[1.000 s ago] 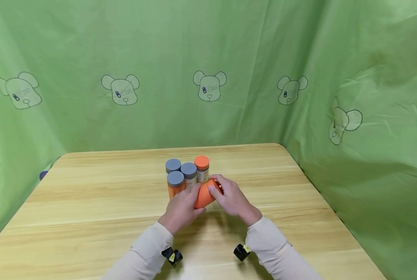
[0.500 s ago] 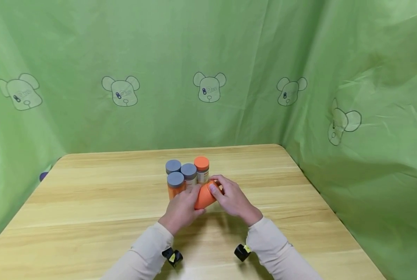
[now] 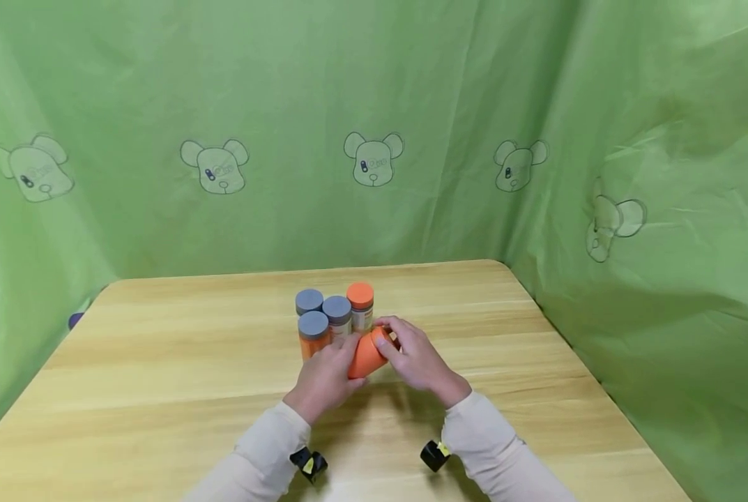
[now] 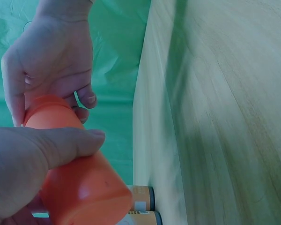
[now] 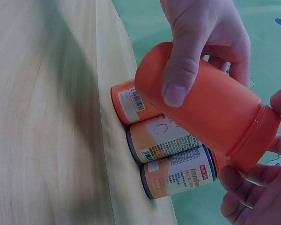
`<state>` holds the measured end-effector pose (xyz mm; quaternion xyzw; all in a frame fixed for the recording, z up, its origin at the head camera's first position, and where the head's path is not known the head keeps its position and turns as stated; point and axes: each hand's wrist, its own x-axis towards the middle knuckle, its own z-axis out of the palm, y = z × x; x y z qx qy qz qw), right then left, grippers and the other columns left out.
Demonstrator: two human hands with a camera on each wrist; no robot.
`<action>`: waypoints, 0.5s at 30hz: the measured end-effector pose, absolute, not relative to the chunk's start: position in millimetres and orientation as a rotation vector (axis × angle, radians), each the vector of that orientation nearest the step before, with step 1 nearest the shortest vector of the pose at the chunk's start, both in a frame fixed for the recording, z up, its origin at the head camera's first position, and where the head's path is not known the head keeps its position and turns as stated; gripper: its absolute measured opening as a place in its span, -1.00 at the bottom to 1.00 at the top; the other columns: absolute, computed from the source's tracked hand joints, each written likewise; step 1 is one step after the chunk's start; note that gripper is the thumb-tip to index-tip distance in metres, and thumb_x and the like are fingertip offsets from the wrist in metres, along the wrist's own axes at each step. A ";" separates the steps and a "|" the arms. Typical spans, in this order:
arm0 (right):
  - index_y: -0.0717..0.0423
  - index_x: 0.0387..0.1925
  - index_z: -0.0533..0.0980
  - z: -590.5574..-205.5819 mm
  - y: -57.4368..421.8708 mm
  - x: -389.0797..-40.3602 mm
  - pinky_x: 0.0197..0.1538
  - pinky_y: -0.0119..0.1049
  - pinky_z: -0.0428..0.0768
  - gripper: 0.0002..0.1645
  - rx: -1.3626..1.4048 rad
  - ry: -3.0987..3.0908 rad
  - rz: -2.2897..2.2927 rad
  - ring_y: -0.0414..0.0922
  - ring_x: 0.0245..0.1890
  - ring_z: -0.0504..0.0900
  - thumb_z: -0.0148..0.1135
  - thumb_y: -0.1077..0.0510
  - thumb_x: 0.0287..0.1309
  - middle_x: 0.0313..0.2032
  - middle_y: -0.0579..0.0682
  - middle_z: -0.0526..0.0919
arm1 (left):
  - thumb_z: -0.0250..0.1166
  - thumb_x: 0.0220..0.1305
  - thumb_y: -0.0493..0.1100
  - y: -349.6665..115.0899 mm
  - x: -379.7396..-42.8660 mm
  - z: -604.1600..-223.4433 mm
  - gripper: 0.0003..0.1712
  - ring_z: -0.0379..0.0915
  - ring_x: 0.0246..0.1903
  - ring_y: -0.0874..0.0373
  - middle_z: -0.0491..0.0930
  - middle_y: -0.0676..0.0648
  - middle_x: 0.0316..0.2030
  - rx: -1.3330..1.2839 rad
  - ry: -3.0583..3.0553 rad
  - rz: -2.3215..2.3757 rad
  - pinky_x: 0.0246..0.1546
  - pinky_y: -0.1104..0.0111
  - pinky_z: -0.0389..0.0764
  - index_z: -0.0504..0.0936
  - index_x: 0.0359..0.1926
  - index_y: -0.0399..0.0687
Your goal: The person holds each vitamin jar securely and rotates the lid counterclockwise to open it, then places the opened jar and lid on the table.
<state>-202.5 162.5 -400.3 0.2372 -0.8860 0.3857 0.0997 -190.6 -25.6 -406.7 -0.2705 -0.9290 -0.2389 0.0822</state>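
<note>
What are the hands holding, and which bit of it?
An orange bottle: the left hand grips its body, and the right hand holds its lid.

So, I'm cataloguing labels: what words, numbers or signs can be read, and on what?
"ImmPo…": lowest orange-and-white cylindrical bottle, right wrist view.
"C": middle orange-and-white cylindrical bottle.
Too small: their finer print; label on upper orange cylindrical bottle.
Too blurred: lettering on green fabric curtain.
None visible: held orange cylindrical bottle.

Four bottles (image 3: 337,308) stand behind and left of the held bottle (image 3: 366,357).
</note>
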 end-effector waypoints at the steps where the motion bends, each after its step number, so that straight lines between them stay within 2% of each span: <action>1: 0.25 0.13 0.44 -400.7 162.6 -202.1 -0.22 -0.21 0.54 -0.57 0.700 -2.627 1.137 -0.07 -0.29 0.53 0.01 0.03 0.40 -0.09 0.08 0.58 | 0.54 0.01 -0.11 -25.7 -189.9 -407.2 -0.20 0.55 -0.27 0.02 0.59 -0.17 -0.10 -0.804 -2.780 -0.719 -0.15 0.12 0.60 0.38 0.25 -0.18; 9: 0.25 0.07 0.46 -396.1 164.0 -203.2 -0.28 -0.22 0.53 -0.61 0.656 -2.608 1.112 -0.12 -0.39 0.51 0.03 0.06 0.40 -0.16 0.08 0.60 | 0.53 0.03 -0.10 -23.1 -193.2 -405.1 -0.21 0.54 -0.32 0.03 0.59 -0.16 -0.16 -0.824 -2.758 -0.714 -0.21 0.13 0.60 0.37 0.24 -0.17; 15: 0.22 0.06 0.47 -398.4 163.1 -204.3 -0.24 -0.23 0.53 -0.66 0.682 -2.604 1.124 -0.14 -0.36 0.51 0.03 0.09 0.39 -0.14 0.08 0.59 | 0.54 0.01 -0.11 -24.8 -192.2 -404.5 -0.20 0.55 -0.31 0.03 0.59 -0.16 -0.15 -0.829 -2.764 -0.710 -0.20 0.13 0.60 0.38 0.24 -0.18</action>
